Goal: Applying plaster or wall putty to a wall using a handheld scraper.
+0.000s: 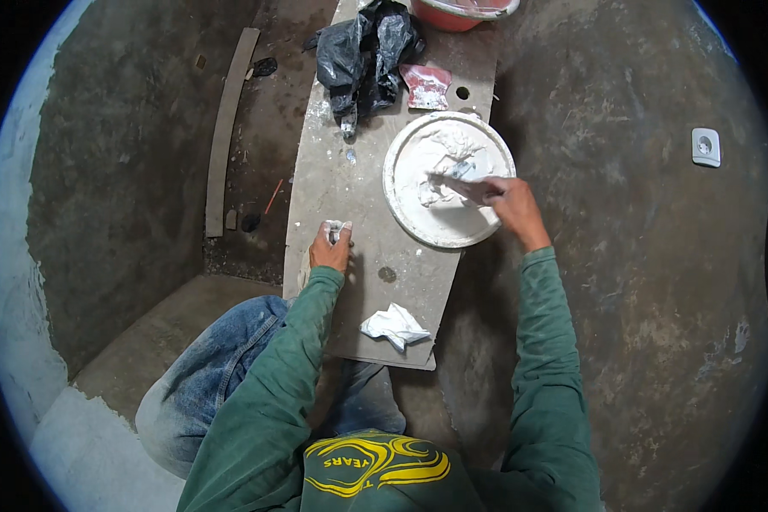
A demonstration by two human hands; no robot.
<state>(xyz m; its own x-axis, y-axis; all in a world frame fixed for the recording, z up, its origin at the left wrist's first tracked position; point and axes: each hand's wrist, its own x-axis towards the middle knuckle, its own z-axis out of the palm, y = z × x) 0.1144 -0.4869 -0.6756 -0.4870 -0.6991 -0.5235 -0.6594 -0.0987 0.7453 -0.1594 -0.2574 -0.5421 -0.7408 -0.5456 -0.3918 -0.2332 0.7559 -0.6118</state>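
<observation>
A round white tub [390,183] of thick white paste [448,154] stands at the right edge of the board. Over it, my right hand [505,205] grips a flat-bladed putty knife [462,186], its tip reaching into the paste. The surface of the paste is lumpy around the blade. My left hand [330,246] is at the board's left edge, fingers curled and smeared with white. Whatever lies between those fingers is too small to make out. A crumpled white cloth or paper [396,327] lies on the board's near end.
The long board [333,183] has paste spots and holes. Farther along it are a black plastic bag [350,60], a red, white-smeared scraper piece [427,87] and a reddish basin [461,13]. Walls flank both sides; a socket [706,147] is on the right one. A plank [230,128] lies left.
</observation>
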